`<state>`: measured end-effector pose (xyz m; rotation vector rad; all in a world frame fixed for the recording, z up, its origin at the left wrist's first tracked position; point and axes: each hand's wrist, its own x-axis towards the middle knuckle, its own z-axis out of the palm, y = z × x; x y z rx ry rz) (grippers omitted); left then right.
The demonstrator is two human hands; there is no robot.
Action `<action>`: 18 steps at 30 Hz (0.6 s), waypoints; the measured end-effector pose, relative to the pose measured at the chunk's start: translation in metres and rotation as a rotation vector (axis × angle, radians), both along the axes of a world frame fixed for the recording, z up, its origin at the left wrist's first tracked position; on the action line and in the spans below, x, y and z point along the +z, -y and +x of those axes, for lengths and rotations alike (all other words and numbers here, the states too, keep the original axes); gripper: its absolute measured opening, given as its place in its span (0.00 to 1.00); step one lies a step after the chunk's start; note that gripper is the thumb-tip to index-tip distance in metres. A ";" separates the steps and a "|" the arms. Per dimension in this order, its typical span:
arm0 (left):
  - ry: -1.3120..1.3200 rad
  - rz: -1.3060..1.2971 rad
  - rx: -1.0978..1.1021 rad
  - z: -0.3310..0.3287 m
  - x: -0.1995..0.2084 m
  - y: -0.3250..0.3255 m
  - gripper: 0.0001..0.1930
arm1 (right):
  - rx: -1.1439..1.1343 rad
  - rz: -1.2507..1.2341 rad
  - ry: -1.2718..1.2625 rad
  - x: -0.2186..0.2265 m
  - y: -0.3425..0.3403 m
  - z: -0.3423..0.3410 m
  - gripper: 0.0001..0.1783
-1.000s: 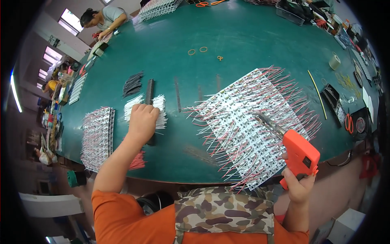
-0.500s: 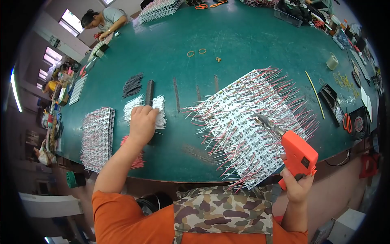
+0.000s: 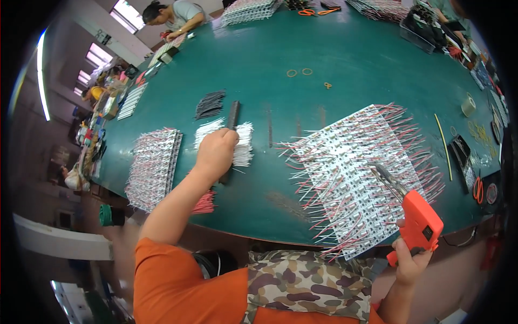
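My left hand rests over short white wires laid beside a dark bar. Its fingers are bent together, and what they pinch, if anything, is hidden. In my right hand is an orange soldering gun, its metal tip pointing up and left above a large sheet of white circuit boards. Red and white wires stick out along the sheet's sides. Short black wires lie beyond my left hand, and short red wires lie near my left forearm.
A stack of wired boards stands on the left of the green table. Rubber bands lie farther back. At right are a yellow stick, a black tray and orange-handled scissors. A co-worker sits at the far left.
The whole view has swung left, so the table's things sit farther right in the picture. My left hand stays at the white wires; my right still holds the soldering gun over the boards.
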<state>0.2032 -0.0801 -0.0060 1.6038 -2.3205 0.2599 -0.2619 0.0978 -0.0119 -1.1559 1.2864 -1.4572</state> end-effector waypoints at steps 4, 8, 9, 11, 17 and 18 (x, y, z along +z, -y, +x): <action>-0.084 0.202 0.163 -0.011 0.023 -0.001 0.03 | -0.014 -0.004 0.007 -0.006 0.000 -0.003 0.29; -0.550 0.529 0.243 -0.006 0.030 0.008 0.05 | 0.007 -0.048 -0.081 -0.012 0.001 -0.006 0.28; -0.785 0.691 0.280 -0.010 0.035 0.010 0.05 | 0.006 -0.051 -0.079 -0.012 0.001 -0.005 0.28; -0.831 0.751 0.303 -0.012 0.039 0.012 0.06 | -0.006 -0.039 -0.037 -0.011 0.000 -0.005 0.29; -1.158 0.819 0.340 -0.018 0.032 0.022 0.09 | 0.013 -0.045 -0.037 -0.005 0.001 -0.005 0.29; -1.165 0.833 0.336 -0.019 0.031 0.025 0.09 | 0.011 -0.044 -0.037 -0.004 0.001 -0.005 0.29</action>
